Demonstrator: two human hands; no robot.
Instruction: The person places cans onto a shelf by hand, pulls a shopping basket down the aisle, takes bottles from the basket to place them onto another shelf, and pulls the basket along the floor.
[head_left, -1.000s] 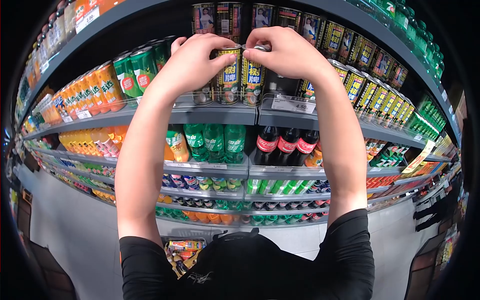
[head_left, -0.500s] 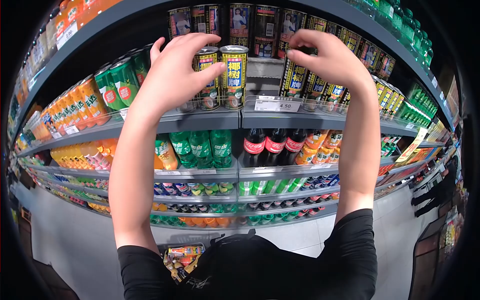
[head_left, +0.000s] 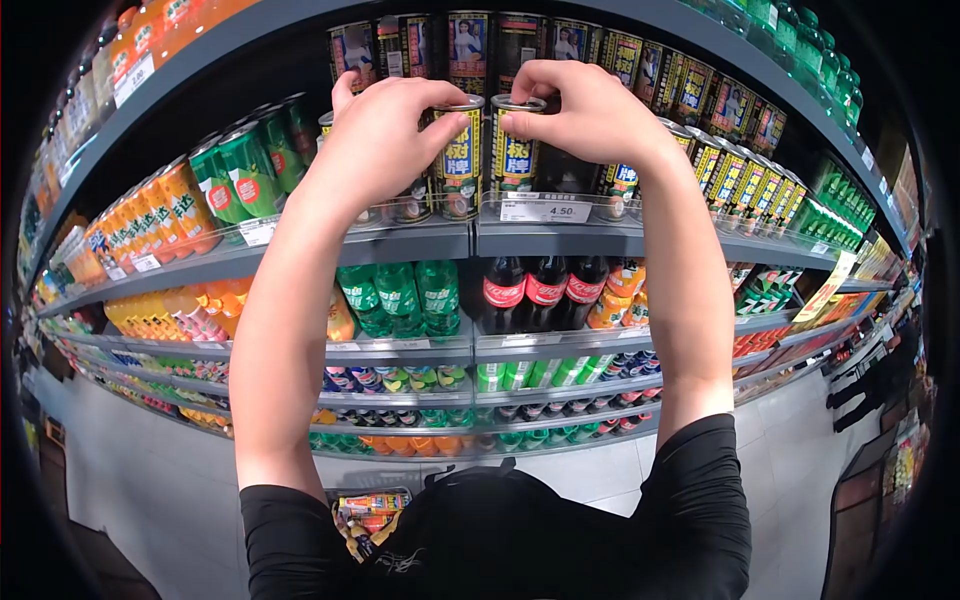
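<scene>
On the upper shelf (head_left: 400, 240), a black and yellow can (head_left: 460, 160) stands upright at the front edge, its top between the thumb and fingers of my left hand (head_left: 390, 130). Just right of it is a second black and yellow can (head_left: 517, 160), gripped near its rim by my right hand (head_left: 590, 110). A narrow gap separates the two cans. The second can is behind the clear front lip and the 4.50 price tag (head_left: 545, 211). More of the same cans are partly hidden behind my left hand.
Green cans (head_left: 247, 170) and orange cans (head_left: 190, 215) line the shelf at left. More yellow-black cans (head_left: 735, 185) stand at right. Cola bottles (head_left: 545, 290) and green bottles (head_left: 400, 300) fill the shelf below. A basket of goods (head_left: 375, 505) is low down, left of my body.
My right hand has moved left from the cans at right and now grips a can beside the left one. My left hand has closed on the top of its can.
</scene>
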